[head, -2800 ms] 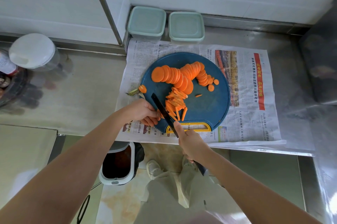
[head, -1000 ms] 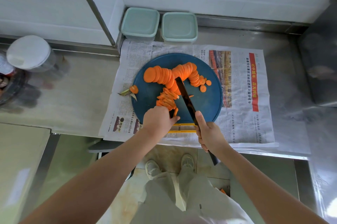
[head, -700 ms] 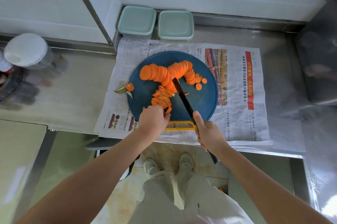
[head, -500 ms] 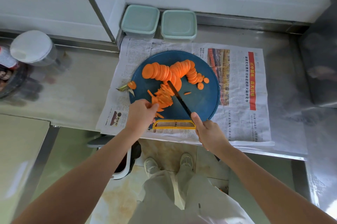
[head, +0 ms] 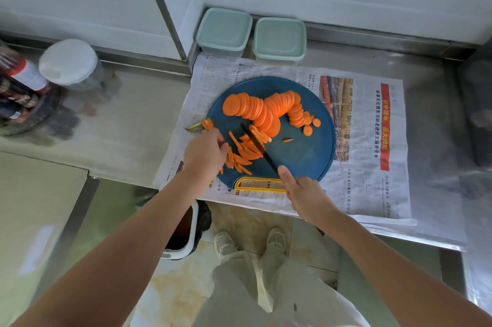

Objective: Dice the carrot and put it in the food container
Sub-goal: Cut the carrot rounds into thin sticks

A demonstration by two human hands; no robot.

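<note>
A round blue cutting board (head: 303, 153) with a yellow handle lies on newspaper. A fanned row of carrot slices (head: 261, 110) runs across its far half. Nearer me lies a heap of carrot strips (head: 241, 154). My right hand (head: 303, 193) grips a black knife (head: 259, 146) whose blade lies across the strips. My left hand (head: 205, 152) rests at the board's left edge with its fingertips touching the strips. Two lidded pale green food containers (head: 223, 28) (head: 279, 37) stand against the back wall.
The carrot top (head: 206, 123) with its stem lies at the board's left rim. The newspaper (head: 372, 140) covers the steel counter. A white-lidded jar (head: 70, 62) and bottles stand far left. A bin (head: 183, 230) sits on the floor below the counter edge.
The knife blade has swung left onto the strip heap. My left hand moved from over the strips to the board's left edge. The strips are spread wider.
</note>
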